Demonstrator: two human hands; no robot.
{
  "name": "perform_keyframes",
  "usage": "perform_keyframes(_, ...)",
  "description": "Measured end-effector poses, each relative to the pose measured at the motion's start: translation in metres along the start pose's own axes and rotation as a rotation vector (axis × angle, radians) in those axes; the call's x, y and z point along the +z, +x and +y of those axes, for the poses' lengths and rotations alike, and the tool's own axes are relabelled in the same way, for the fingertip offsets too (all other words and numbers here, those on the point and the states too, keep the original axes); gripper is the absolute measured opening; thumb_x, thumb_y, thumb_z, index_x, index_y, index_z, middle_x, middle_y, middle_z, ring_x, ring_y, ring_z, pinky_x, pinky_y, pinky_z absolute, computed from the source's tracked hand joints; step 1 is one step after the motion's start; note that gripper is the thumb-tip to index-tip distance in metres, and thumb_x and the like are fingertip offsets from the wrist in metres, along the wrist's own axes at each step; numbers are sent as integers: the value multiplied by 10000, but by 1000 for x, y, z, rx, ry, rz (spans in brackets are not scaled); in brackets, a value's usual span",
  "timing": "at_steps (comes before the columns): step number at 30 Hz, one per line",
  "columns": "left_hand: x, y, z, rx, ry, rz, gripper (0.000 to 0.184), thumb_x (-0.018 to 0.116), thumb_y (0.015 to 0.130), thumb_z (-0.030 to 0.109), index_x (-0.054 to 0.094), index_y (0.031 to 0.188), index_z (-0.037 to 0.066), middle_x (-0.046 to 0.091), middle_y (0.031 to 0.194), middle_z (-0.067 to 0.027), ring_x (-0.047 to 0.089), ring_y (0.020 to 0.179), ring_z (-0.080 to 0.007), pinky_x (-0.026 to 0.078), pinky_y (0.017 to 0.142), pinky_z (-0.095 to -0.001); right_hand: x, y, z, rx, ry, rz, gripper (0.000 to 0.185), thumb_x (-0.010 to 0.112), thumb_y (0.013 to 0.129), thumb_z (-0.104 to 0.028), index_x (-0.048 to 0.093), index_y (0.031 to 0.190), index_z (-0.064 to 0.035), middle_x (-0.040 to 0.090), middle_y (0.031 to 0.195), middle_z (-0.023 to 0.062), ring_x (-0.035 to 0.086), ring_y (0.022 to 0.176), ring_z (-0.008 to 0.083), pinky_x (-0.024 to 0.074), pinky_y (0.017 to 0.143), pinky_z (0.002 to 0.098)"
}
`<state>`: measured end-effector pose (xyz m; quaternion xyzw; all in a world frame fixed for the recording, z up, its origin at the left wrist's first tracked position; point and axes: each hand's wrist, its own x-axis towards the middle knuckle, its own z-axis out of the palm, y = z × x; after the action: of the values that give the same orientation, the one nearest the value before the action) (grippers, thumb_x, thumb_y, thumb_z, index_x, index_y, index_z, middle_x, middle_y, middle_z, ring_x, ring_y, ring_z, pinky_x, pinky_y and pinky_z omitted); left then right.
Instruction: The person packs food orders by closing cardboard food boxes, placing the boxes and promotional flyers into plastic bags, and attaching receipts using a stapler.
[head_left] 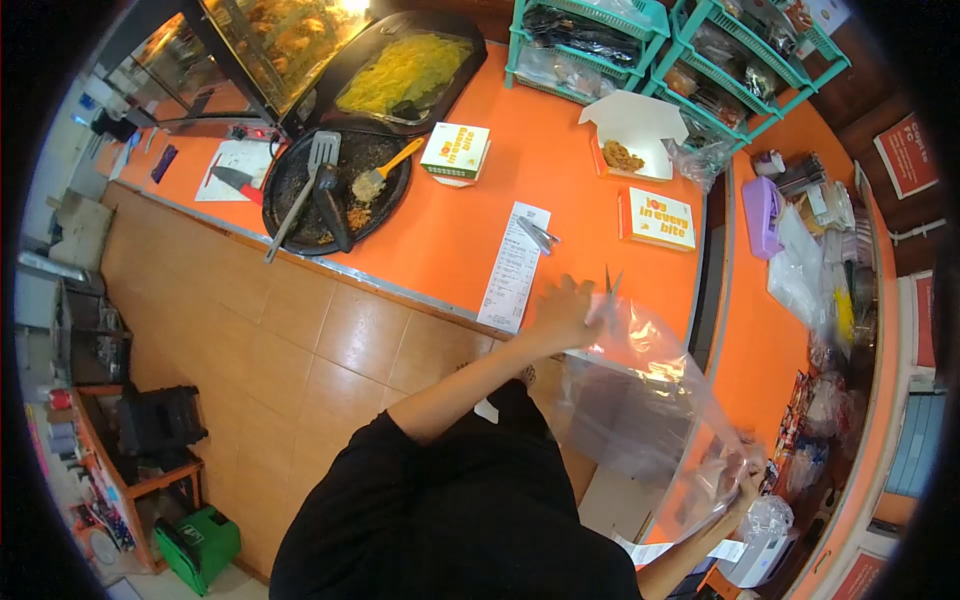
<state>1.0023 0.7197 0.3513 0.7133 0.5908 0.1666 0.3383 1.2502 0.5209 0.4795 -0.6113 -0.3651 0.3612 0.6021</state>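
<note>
A large clear plastic bag (650,400) stretches between my two hands over the counter's front edge. My left hand (566,316) is closed on its upper left edge, some of its fingers raised. Beside those fingers, pointed metal tips like scissor blades (612,281) show; the rest of that tool is hidden. My right hand (746,484) grips the bag's far right end, with its fingers partly covered by crumpled plastic. A long printed receipt (510,275) lies just beyond my left hand, with a silver metal item (538,235) on it.
On the orange counter (440,260) stand a closed food box (456,150), another closed box (655,219) and an open box with food (624,157). A black round pan (290,170) holds a spatula and brush. Teal racks (590,45) and a purple dispenser (762,218) stand farther off.
</note>
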Motion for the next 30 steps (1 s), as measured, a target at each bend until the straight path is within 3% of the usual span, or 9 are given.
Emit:
perform_keyframes(3,29,-7,10,526,-539,-289,439,554,864,369,579,1117,11,564,956,-216,566,952,-298,466,809,-378,13,8,3,102,62,-27,208,735,685,-95,531,699,-61,531,704,5,529,663,128,425,628,265)
perform_keyframes(8,-12,-47,82,205,-857,-812,471,564,888,445,551,834,-23,545,755,-110,553,651,-170,439,562,-291,48,22,21,338,-10,-159,241,768,655,-85,529,685,-67,533,658,-13,529,614,112,433,583,243)
perform_keyframes(13,17,-54,78,562,-774,-511,465,703,790,421,453,701,39,465,637,-19,470,550,-140,370,485,-274,83,17,19,150,-368,-372,218,794,664,-97,582,649,-50,603,679,-2,535,627,81,415,540,252)
perform_keyframes(15,11,-40,63,277,-1072,-961,375,747,727,249,445,703,29,443,616,-49,475,515,-167,374,472,-305,72,22,11,204,-523,-404,253,778,670,-96,539,599,-51,595,665,1,536,624,98,416,533,271)
perform_keyframes(17,-17,-12,28,626,-309,-286,213,654,710,56,446,714,13,458,613,-84,523,507,-216,418,486,-325,-18,45,27,25,-733,-231,250,725,683,-56,498,578,-50,563,650,7,520,620,110,410,525,273)
perform_keyframes(19,-77,-11,17,335,-328,-23,139,591,691,-16,475,766,5,518,705,-111,576,566,-247,446,511,-328,-100,68,29,-237,-917,123,225,645,707,1,466,582,-49,510,639,16,488,610,120,400,528,265)
perform_keyframes(23,-52,-10,-6,245,-241,176,187,600,703,7,534,879,7,578,867,-129,594,654,-285,472,588,-350,-38,70,35,-350,-588,608,221,562,743,-1,592,961,-16,615,915,96,593,849,179,486,765,284)
perform_keyframes(26,11,-6,-2,616,-718,-189,259,604,733,18,542,985,13,589,954,-118,619,816,-288,478,736,-437,11,76,105,16,-110,254,381,659,798,-120,555,1144,-1,619,1035,97,591,903,199,484,780,306)
perform_keyframes(30,7,-32,-11,278,-303,-174,213,604,743,-13,506,929,23,573,901,-99,628,850,-264,482,750,-455,97,45,70,-460,-1067,286,288,673,760,-118,486,938,10,509,866,58,496,747,192,406,660,307)
